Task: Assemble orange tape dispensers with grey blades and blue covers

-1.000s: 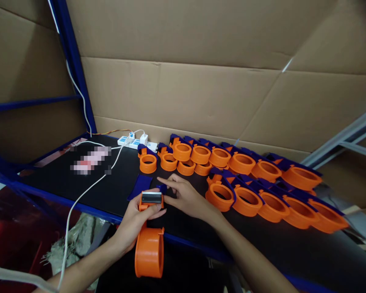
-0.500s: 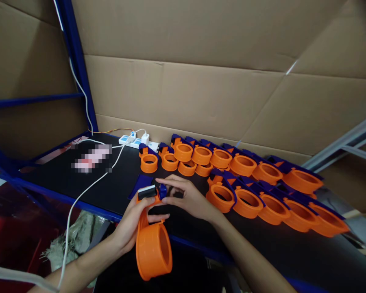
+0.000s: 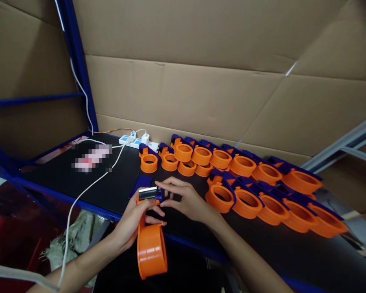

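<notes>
An orange tape dispenser (image 3: 151, 251) hangs ring-down in my left hand (image 3: 133, 219), whose thumb and fingers wrap its neck. At its top a black roller piece carries a toothed metal blade (image 3: 148, 189). My right hand (image 3: 183, 198) pinches a small dark blue plastic part (image 3: 160, 196) against the right side of the dispenser head. Some of that part is hidden by the fingertips. Just behind my hands, a flat dark blue piece (image 3: 142, 183) lies on the black tabletop (image 3: 122, 195).
Several orange and blue tape dispensers (image 3: 244, 165) stand in rows along the back and right. A white power strip (image 3: 134, 142) lies by the cardboard wall (image 3: 171, 89). Its white cable (image 3: 88, 190) crosses the table's left side. A blue metal post (image 3: 79, 65) rises at left.
The small blue part has moved left, from just off the dispenser head to up against its side. The dispenser has turned slightly, so its ring opening faces away more.
</notes>
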### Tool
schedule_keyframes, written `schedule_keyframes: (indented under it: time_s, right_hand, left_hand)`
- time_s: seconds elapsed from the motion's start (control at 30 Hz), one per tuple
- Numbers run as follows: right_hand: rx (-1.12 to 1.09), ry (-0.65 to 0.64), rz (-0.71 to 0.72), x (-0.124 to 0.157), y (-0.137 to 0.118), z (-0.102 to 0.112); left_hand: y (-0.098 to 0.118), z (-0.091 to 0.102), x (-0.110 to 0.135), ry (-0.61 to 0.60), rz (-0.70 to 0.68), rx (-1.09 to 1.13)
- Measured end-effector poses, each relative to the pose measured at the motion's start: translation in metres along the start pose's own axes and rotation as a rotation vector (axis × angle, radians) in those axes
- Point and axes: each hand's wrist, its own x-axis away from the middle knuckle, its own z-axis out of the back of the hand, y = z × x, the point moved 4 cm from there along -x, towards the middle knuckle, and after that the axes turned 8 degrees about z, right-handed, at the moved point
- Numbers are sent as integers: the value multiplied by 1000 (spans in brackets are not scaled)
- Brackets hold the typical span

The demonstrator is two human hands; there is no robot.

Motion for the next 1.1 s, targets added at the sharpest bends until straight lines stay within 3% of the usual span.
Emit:
schedule_keyframes:
  time_s: [0.43, 0.7, 0.8, 0.97, 1.03, 1.1]
  right_hand:
    - [46, 23, 14, 4, -1, -4]
    - [85, 20, 101, 3, -4, -4]
    - [49, 59, 86, 2, -4, -2]
    - [-42, 170, 29, 0, -5, 6]
    - [-103, 209, -4, -1, -6, 9]
    - [-147, 251, -28, -1, -8, 11]
  left_hand:
    - [2, 1, -3, 20, -81, -157]
    - [4, 4, -1, -16, -162, -265]
    - [11, 3, 3, -125, -139, -121]
    - [24, -6, 10, -485, -55, 160]
    - [27, -3, 8, -493, -68, 178]
    - [30, 5, 4, -420, -141, 188]
